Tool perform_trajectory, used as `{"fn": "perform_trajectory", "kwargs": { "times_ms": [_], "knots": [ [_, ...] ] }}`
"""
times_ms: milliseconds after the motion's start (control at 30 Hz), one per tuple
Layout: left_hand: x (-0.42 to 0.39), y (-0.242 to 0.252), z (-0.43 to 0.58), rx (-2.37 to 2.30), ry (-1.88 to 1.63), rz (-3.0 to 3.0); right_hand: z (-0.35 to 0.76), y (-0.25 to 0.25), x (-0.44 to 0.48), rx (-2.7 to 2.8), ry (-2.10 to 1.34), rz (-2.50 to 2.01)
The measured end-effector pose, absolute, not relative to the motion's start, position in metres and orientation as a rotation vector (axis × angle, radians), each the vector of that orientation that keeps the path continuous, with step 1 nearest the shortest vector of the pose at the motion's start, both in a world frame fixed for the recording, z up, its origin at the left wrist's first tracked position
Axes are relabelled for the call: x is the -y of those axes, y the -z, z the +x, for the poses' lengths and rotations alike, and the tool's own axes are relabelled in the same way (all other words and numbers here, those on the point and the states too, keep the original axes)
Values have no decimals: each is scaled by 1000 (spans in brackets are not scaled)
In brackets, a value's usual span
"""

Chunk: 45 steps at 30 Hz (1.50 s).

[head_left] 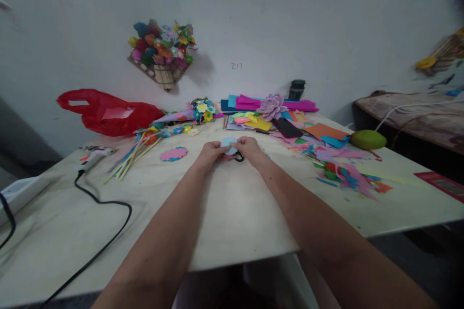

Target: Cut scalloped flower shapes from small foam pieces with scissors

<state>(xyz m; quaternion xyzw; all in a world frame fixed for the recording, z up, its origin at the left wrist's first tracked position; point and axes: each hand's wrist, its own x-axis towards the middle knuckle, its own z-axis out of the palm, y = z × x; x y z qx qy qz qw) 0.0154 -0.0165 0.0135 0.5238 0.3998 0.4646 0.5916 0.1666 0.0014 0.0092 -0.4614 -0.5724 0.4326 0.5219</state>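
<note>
Over the middle of the table, a light blue rounded piece of craft sheet (pixel 228 143) is pinched between both hands. My left hand (pixel 212 153) grips its left side, fingers closed. My right hand (pixel 249 148) is closed on its right edge. Just below the piece shows a black loop (pixel 239 156), perhaps a scissors handle; the rest of it is hidden by the hands. Left of my left hand lies a pink scalloped disc (pixel 174 154) with blue showing under its edge.
Paper flowers on sticks (pixel 139 154), a glue gun (pixel 94 158) with a black cord and a red plastic bag (pixel 108 113) are at left. Coloured sheets (pixel 326 133), a dark phone (pixel 287 128), scraps (pixel 350 176) and a green mango-like fruit (pixel 368 139) lie at right.
</note>
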Motion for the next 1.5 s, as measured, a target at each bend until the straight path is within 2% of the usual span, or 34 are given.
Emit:
{"fn": "perform_trajectory", "kwargs": {
  "times_ms": [267,600,900,1500],
  "knots": [
    [17,-14,14,-938,-1061,1211,167,-12,2,1348,-1087,-1108],
    [15,-13,12,-942,-1069,1221,172,-19,4,1213,-1321,-1027],
    [14,-11,12,-923,-1051,1232,172,-12,1,1373,-1218,-1056],
    [15,-12,12,-947,-1041,1228,170,-15,4,1354,-1183,-1106]
  ]
}}
